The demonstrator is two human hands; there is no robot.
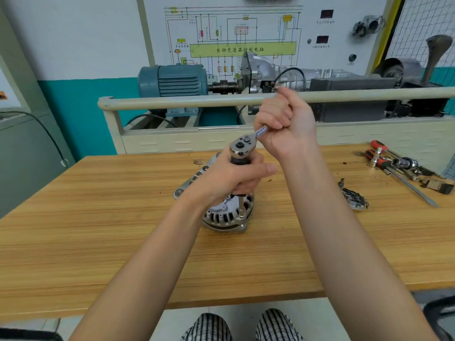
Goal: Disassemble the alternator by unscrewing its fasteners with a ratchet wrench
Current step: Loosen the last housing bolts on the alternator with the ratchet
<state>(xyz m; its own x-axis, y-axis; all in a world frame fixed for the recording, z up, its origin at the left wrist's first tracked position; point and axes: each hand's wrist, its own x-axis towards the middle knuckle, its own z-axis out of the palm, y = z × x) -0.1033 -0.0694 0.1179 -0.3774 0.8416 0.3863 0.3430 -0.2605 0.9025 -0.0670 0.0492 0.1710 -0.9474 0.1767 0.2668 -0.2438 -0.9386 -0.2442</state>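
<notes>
A silver, ribbed metal alternator (222,215) sits mid-table on the light wooden workbench (98,230). The left hand (231,178) curls round the black extension below the chrome ratchet wrench (242,143) head; the right hand (283,119) grips its handle. Loose red-handled tools (394,163) lie far right.
</notes>
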